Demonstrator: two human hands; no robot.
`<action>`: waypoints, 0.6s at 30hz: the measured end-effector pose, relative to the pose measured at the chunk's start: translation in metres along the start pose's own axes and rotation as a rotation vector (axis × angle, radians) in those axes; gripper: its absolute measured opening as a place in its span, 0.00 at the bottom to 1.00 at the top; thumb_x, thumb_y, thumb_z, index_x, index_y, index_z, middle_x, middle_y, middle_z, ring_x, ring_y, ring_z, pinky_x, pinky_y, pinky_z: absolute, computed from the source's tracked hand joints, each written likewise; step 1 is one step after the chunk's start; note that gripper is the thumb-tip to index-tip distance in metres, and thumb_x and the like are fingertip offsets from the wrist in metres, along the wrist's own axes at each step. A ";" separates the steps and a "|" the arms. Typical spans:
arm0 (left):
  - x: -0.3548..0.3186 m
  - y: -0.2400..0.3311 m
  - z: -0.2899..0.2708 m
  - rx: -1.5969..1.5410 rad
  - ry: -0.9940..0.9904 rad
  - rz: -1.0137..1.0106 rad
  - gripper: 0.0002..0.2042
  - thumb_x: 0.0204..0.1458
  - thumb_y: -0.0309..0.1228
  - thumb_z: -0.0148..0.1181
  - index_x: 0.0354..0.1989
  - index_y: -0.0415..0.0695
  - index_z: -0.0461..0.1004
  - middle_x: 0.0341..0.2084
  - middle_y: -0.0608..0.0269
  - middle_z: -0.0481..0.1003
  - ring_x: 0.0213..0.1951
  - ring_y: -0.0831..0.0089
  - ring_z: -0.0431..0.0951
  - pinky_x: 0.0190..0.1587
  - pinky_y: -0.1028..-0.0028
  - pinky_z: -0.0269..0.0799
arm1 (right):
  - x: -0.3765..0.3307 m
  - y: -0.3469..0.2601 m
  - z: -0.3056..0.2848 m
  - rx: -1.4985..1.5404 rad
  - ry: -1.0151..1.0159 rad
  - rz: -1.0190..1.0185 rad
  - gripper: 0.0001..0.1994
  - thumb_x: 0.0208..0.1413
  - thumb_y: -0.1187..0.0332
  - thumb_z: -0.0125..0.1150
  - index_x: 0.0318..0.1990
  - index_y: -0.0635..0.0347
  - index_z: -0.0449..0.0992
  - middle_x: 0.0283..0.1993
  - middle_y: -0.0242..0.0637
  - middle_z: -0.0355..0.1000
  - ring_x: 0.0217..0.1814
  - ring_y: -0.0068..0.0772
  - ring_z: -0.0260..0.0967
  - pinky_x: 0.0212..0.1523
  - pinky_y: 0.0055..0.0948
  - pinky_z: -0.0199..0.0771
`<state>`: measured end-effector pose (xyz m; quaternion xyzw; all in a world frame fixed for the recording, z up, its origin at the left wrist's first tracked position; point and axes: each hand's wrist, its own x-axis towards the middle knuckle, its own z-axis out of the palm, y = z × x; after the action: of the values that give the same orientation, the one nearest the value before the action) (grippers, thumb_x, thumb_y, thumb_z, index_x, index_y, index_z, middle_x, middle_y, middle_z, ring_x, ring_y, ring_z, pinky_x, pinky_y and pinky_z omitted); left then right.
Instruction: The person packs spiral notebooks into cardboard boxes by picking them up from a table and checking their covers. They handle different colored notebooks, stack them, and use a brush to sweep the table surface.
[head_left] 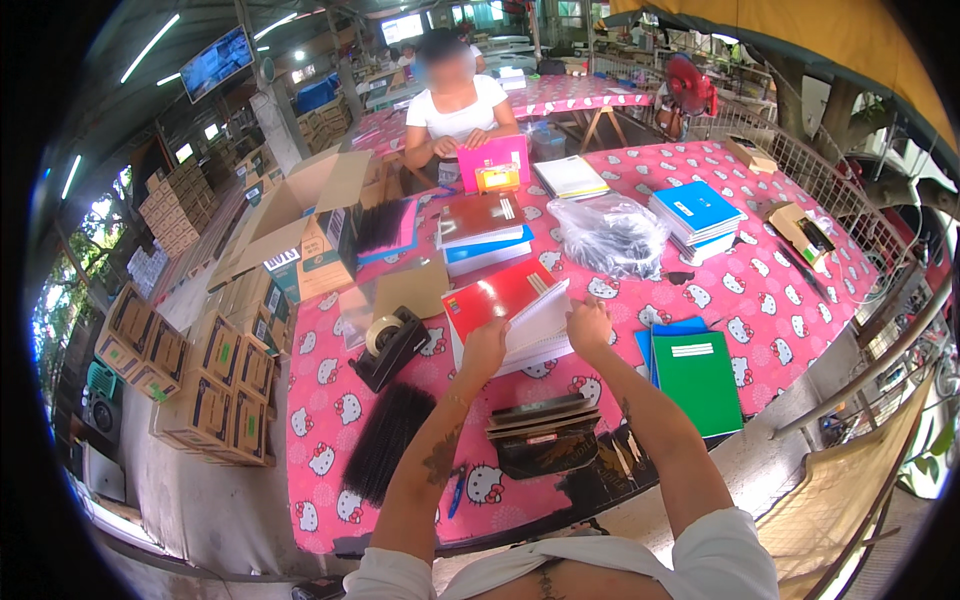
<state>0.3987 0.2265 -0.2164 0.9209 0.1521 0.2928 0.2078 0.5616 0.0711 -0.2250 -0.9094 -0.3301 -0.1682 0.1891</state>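
A red-covered notebook [497, 298] lies in front of me on a stack of white pages [530, 345]. My left hand [487, 346] grips its near left edge, thumb on the cover. At the right edge of the pages is my right hand [590, 324], its fingers curled together; what they pinch is too small to make out. Nearer to me sits a black box [545, 450] with cardboard pieces in it. A bundle of thin black strands [388, 440] lies to its left, below a black tape dispenser [392, 348]. Green notebooks [697, 382] lie to the right, over blue ones.
Across the pink patterned table [780, 290], a person [458, 115] in white handles a pink folder [495, 160]. Brown-red notebooks [482, 218], a clear plastic bag [608, 236] and blue notebooks [698, 208] lie beyond my work. Cartons [215, 370] stand left; a blue pen [457, 495] lies near.
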 end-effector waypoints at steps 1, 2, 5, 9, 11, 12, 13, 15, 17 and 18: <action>0.000 0.008 0.001 -0.027 0.002 0.022 0.08 0.62 0.31 0.52 0.37 0.40 0.72 0.30 0.44 0.78 0.33 0.44 0.78 0.36 0.50 0.72 | 0.007 0.007 0.000 -0.009 0.007 0.007 0.14 0.56 0.65 0.61 0.49 0.58 0.78 0.46 0.44 0.79 0.48 0.45 0.78 0.50 0.42 0.77; 0.006 0.019 0.008 -0.064 0.002 0.054 0.07 0.61 0.31 0.52 0.38 0.40 0.72 0.31 0.45 0.78 0.33 0.44 0.79 0.36 0.50 0.73 | 0.022 0.022 -0.003 0.439 -0.139 0.264 0.16 0.57 0.65 0.60 0.51 0.60 0.77 0.53 0.47 0.75 0.54 0.44 0.74 0.52 0.41 0.75; 0.011 0.040 0.019 0.114 -0.009 0.172 0.08 0.59 0.29 0.52 0.42 0.41 0.73 0.35 0.45 0.78 0.33 0.44 0.79 0.38 0.49 0.74 | 0.050 0.037 -0.016 1.286 -0.331 0.604 0.19 0.57 0.64 0.61 0.55 0.59 0.75 0.58 0.45 0.72 0.62 0.41 0.69 0.57 0.41 0.70; 0.042 0.041 -0.060 0.191 -0.011 0.105 0.11 0.56 0.27 0.55 0.47 0.43 0.73 0.36 0.46 0.79 0.38 0.46 0.79 0.40 0.51 0.74 | 0.037 0.007 -0.055 1.713 -0.135 0.434 0.23 0.58 0.63 0.64 0.60 0.57 0.71 0.46 0.34 0.78 0.52 0.37 0.75 0.55 0.34 0.72; 0.058 0.101 -0.125 0.173 -0.086 0.268 0.12 0.55 0.28 0.57 0.49 0.45 0.74 0.35 0.47 0.79 0.41 0.47 0.78 0.42 0.53 0.73 | 0.023 0.039 -0.075 1.243 0.177 0.069 0.22 0.58 0.65 0.66 0.60 0.58 0.72 0.44 0.32 0.79 0.48 0.33 0.76 0.53 0.31 0.73; 0.057 0.131 -0.154 0.156 -0.069 0.406 0.12 0.55 0.28 0.56 0.48 0.45 0.74 0.35 0.47 0.79 0.41 0.47 0.78 0.44 0.53 0.72 | 0.008 0.052 -0.083 0.993 0.273 -0.114 0.22 0.58 0.66 0.66 0.59 0.59 0.72 0.44 0.30 0.79 0.46 0.31 0.76 0.52 0.30 0.74; 0.055 0.162 -0.176 0.150 -0.086 0.394 0.12 0.55 0.28 0.56 0.48 0.45 0.74 0.35 0.47 0.79 0.41 0.47 0.78 0.44 0.53 0.72 | -0.006 0.066 -0.090 0.741 0.405 -0.266 0.22 0.58 0.67 0.67 0.59 0.60 0.72 0.43 0.29 0.79 0.45 0.29 0.76 0.51 0.29 0.74; 0.042 0.201 -0.202 0.217 -0.303 0.373 0.12 0.56 0.29 0.56 0.48 0.44 0.74 0.35 0.48 0.79 0.40 0.47 0.78 0.46 0.52 0.71 | -0.046 0.076 -0.108 1.402 -0.482 -0.170 0.20 0.56 0.71 0.70 0.56 0.62 0.74 0.48 0.30 0.78 0.49 0.22 0.73 0.53 0.28 0.73; 0.025 0.207 -0.191 0.205 -0.379 0.363 0.12 0.55 0.29 0.56 0.47 0.43 0.74 0.36 0.49 0.79 0.40 0.48 0.78 0.45 0.53 0.71 | -0.095 0.078 -0.120 1.403 -0.502 -0.101 0.15 0.57 0.73 0.68 0.52 0.62 0.77 0.49 0.29 0.78 0.49 0.18 0.72 0.51 0.27 0.74; 0.019 0.213 -0.184 0.196 -0.449 0.378 0.12 0.55 0.29 0.56 0.47 0.42 0.74 0.36 0.49 0.79 0.40 0.48 0.78 0.44 0.53 0.72 | -0.115 0.087 -0.117 1.421 -0.417 -0.082 0.14 0.57 0.74 0.68 0.51 0.63 0.77 0.48 0.29 0.79 0.49 0.18 0.72 0.50 0.26 0.74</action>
<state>0.3367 0.1033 0.0305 0.9902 -0.0440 0.0993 0.0883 0.5149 -0.1057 -0.1933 -0.5678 -0.4220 0.2554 0.6590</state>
